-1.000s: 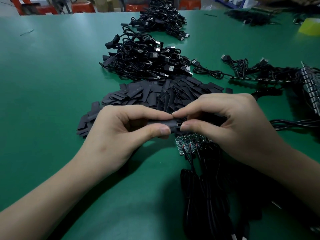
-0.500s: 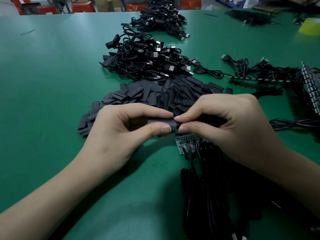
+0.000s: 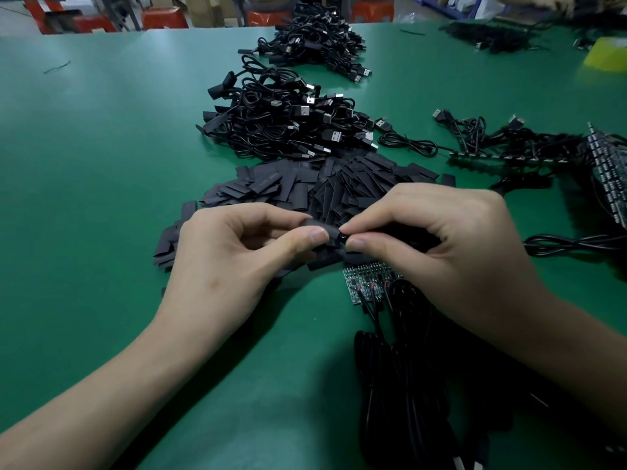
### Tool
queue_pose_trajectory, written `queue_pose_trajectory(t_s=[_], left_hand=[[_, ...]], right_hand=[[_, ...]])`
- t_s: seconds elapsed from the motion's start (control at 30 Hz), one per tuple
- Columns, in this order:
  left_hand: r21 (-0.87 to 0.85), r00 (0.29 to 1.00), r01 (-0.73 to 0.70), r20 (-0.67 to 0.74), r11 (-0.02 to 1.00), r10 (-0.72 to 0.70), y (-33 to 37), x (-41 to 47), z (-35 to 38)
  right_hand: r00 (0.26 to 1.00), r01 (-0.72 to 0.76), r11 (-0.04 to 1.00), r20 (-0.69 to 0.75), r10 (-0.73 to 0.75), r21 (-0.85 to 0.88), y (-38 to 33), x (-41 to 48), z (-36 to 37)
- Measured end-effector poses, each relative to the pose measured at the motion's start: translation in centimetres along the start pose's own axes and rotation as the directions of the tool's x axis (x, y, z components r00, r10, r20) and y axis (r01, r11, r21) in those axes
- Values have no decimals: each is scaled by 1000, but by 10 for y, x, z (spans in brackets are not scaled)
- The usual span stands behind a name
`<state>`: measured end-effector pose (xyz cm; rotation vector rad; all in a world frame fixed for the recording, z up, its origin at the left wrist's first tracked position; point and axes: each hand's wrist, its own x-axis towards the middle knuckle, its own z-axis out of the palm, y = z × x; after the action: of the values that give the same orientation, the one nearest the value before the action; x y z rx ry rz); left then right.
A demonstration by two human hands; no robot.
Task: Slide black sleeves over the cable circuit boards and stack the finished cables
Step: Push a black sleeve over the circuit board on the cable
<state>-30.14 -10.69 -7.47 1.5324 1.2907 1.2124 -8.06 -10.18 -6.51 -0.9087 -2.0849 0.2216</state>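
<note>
Over the near middle of the green table (image 3: pixel 101 171), the left hand (image 3: pixel 230 259) and the right hand (image 3: pixel 444 256) meet fingertip to fingertip. The left fingers (image 3: pixel 307 238) are clamped on a black sleeve (image 3: pixel 330 233), thumb below and forefinger on top. The right fingers (image 3: pixel 368 244) are pinched together on the dark end of a cable (image 3: pixel 342 237) right at the sleeve's right mouth. Whether a board is inside cannot be made out. Just behind and under the hands lies a loose heap of flat sleeves (image 3: pixel 298 188). Just near of the right fingers, a few bare circuit boards (image 3: pixel 361 283) lie side by side on the table, and their black leads (image 3: pixel 407 385) run toward the near edge. Farther off sits a pile of finished cables (image 3: pixel 281 123), with a second pile (image 3: pixel 315 39) beyond it. At the far right edge stands a row of boards (image 3: pixel 610 178) with tangled wires (image 3: pixel 509 140).
</note>
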Motion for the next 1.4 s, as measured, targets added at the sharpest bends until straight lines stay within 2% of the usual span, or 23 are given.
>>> queue_pose_trajectory(t_s=[0.13, 0.27, 0.6, 0.77, 0.97, 1.1, 1.23, 1.4], left_hand=[[-33, 1000, -22, -1, 999, 22, 1, 0, 1], [-5, 998, -55, -30, 998, 54, 0, -1, 1], [55, 996, -89, -5, 995, 89, -3, -2, 0], [45, 993, -120, -1, 992, 120, -4, -1, 1], [127, 978, -197, -41, 972, 203, -1, 0, -2], [181, 968, -247, 7, 952, 250, -1, 0, -1], [343, 946, -321, 72, 883, 317, -2, 0, 0], [375, 931, -366, 132, 852, 341, -2, 0, 3]], right_hand=[[997, -72, 997, -3, 72, 8, 2, 0, -2], [996, -67, 998, 64, 67, -6, 3, -1, 1], [998, -56, 998, 14, 55, 21, 2, -1, 2], [997, -64, 998, 54, 64, 4, 4, -3, 4], [988, -154, 988, 21, 154, 8, 0, 1, 0], [967, -253, 967, 17, 252, 41, 1, 12, -15], [966, -258, 959, -59, 252, -116, 5, 58, -32], [971, -215, 913, 27, 239, -346, 34, 157, -5]])
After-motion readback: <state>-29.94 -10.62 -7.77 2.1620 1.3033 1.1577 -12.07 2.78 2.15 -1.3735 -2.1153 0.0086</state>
